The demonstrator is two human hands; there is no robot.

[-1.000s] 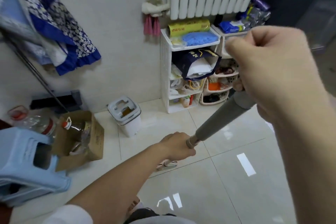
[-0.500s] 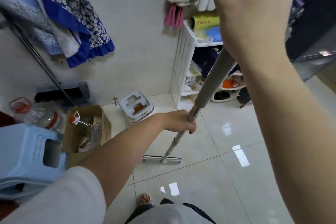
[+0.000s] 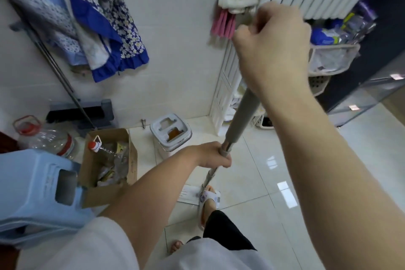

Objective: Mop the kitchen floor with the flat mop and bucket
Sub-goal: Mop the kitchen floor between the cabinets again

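While the right hand clamps the flat mop handle's top, the left hand grips lower; the pad lies beside a sandalled foot.

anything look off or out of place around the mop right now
One oddity: a sandalled foot is planted on the flat mop head, pinning it to the floor tile while both hands grip the handle. Nothing looks spilled or broken. The cardboard box of bottles is cluttered.
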